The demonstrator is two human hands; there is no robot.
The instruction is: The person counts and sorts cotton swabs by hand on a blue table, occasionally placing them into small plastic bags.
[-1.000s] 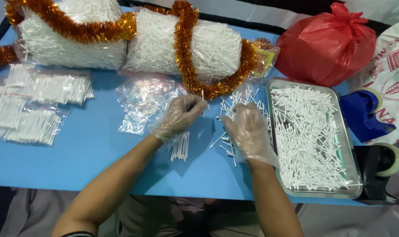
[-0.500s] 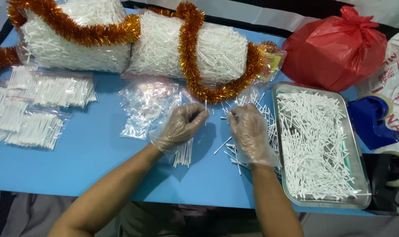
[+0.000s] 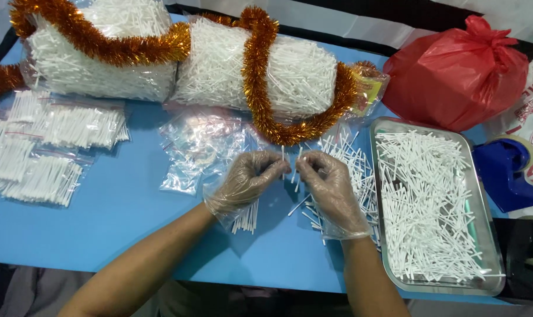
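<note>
**Gloved fingertips gather white sticks above the blue table**

Both hands wear thin clear gloves and meet near the middle of the blue table (image 3: 119,217), towards its near edge. The left hand (image 3: 247,181) pinches narrow around one or two upright white sticks (image 3: 283,158); the right hand (image 3: 330,189) pinches narrow on a few more just beside them, fingertips almost touching. How many each holds is too small to tell.

To do this step well, I judge the sticks should be kept parallel with their ends level, gripped low so they do not fan out, and the loose glove film kept away from the tips.

The sticks are thin, straight, white and uniform, light enough to scatter easily. A loose heap (image 3: 351,176) lies under the right hand, a small aligned bundle (image 3: 247,217) below the left wrist. A steel tray (image 3: 494,276) at the right edge holds many more. Empty clear bags (image 3: 199,149) lie just beyond the left hand, filled packets (image 3: 49,149) at the left edge. Two large sacks of sticks (image 3: 219,73), draped with orange tinsel (image 3: 257,64), sit along the far edge, with a red bag (image 3: 454,73) near the far right corner.
</note>
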